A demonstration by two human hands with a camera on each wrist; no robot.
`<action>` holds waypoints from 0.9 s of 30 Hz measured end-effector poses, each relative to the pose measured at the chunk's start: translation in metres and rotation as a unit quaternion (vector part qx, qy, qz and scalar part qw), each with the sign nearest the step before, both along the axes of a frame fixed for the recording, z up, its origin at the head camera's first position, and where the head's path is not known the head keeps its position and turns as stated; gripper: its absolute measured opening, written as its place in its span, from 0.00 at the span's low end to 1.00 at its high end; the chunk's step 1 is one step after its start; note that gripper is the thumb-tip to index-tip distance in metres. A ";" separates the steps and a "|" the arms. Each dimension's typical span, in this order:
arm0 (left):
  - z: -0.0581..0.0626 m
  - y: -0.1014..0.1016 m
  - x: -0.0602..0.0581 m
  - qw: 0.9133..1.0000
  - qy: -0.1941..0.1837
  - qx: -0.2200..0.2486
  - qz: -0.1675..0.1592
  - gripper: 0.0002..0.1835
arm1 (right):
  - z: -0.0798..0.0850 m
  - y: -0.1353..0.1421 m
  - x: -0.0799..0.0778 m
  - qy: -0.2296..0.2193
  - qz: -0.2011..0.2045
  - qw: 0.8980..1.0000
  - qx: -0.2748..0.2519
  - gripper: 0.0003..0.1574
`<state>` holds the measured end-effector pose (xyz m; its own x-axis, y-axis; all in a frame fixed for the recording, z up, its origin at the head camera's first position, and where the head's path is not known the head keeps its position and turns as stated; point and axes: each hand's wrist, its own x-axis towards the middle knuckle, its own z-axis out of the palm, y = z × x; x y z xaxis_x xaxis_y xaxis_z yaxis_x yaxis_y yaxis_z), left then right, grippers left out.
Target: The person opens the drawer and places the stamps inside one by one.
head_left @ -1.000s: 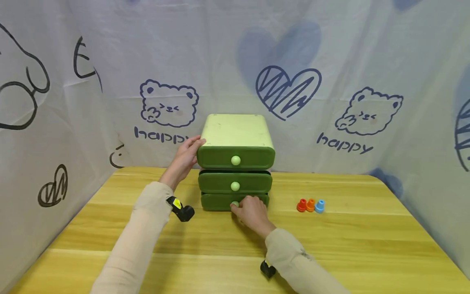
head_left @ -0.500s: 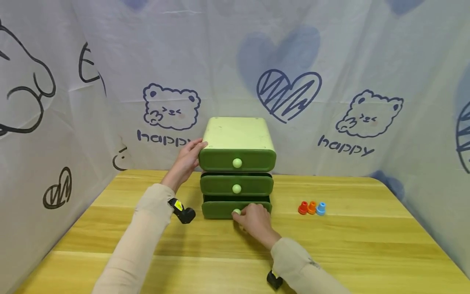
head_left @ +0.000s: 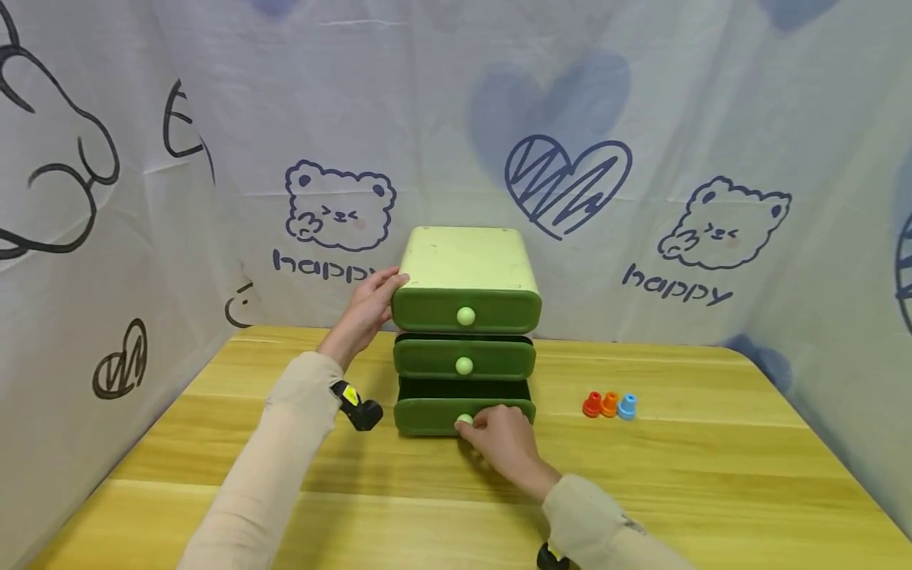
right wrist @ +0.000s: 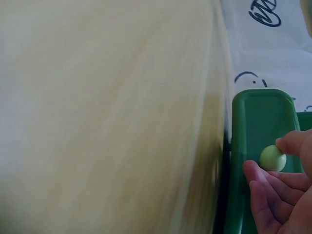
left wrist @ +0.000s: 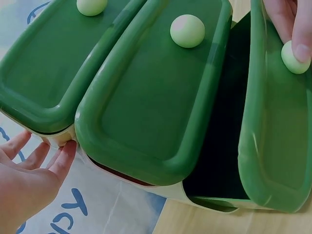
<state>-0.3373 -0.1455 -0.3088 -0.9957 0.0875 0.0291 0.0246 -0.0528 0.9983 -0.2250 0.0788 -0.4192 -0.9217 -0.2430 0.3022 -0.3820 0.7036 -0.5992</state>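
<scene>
Drawer (head_left: 427, 418): the bottom one, just beyond your right hand (head_left: 504, 442), partly out towards you; its long front runs side to side, across your reach.
Knob (head_left: 465, 419): at your right fingertips, on that front.
Right grip: nearer the drawer of the two; thumb and fingers close in a pinch on the knob.
Left hand (head_left: 366, 311): up and left of your right, fingers fairly straight, touching the cabinet (head_left: 466, 257) at its side, gripping nothing.
Opening (left wrist: 218, 131): behind the front, beyond your right hand; contents too dark to tell.
Pegs (head_left: 609, 404): three, well right of your right hand.
</scene>
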 end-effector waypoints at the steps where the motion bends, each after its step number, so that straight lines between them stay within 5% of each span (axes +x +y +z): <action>1: 0.000 0.000 0.000 1.000 -0.001 0.000 0.000 0.35 | -0.001 0.000 0.000 0.003 -0.001 1.000 -0.001 0.23; 27: 0.000 0.003 0.003 1.000 0.005 0.005 0.010 0.34 | 0.003 0.005 0.032 -0.019 0.031 0.998 -0.043 0.17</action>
<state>-0.3345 -0.1424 -0.3084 -0.9969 0.0676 0.0398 0.0357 -0.0613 0.9975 -0.1932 0.0835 -0.4165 -0.9167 -0.2744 0.2904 -0.3995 0.6239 -0.6716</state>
